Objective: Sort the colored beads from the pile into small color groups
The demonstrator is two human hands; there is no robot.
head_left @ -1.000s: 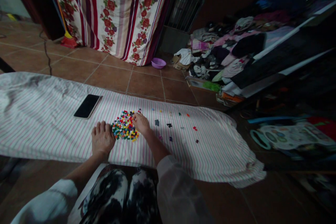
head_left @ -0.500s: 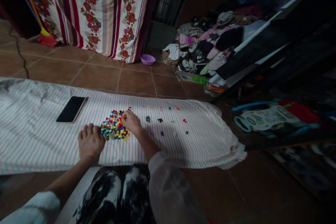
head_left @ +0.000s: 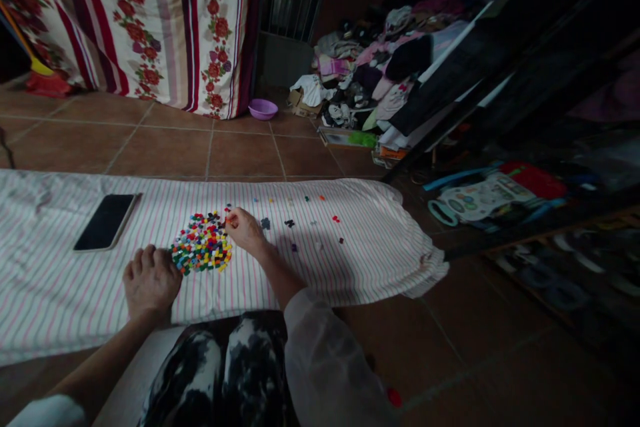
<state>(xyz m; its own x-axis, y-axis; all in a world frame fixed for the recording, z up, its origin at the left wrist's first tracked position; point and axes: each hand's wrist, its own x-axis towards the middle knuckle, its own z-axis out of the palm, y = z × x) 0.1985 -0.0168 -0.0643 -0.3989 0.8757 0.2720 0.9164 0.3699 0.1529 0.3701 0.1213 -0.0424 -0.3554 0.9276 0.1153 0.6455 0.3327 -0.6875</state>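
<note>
A heap of small multicoloured beads or tiny blocks [head_left: 203, 243] lies on a striped cloth [head_left: 380, 273]. At the heap's right edge my right hand [head_left: 244, 232] is closed in a pinch, thumb and finger together; what is between the fingertips is too small to make out. My left hand [head_left: 153, 283] rests palm down on the cloth, its fingers stretched along the heap's left edge. Right of the heap are small groups sorted by colour, among them grey pieces [head_left: 265, 223], black pieces [head_left: 289, 223], red pieces [head_left: 336, 219] and a purple cluster [head_left: 294, 248].
A dark-screened phone [head_left: 106, 222] lies on the cloth to the left. Beyond it are a floral curtain [head_left: 170, 33], a purple basin [head_left: 263, 109] on the tiled floor and a heap of clothes [head_left: 375, 73]. A shelf frame [head_left: 470, 250] stands at the right.
My view has turned rightward, so the whole scene sits further left. My right hand stays pinched at the heap's right edge; my left hand still rests beside the heap.
</note>
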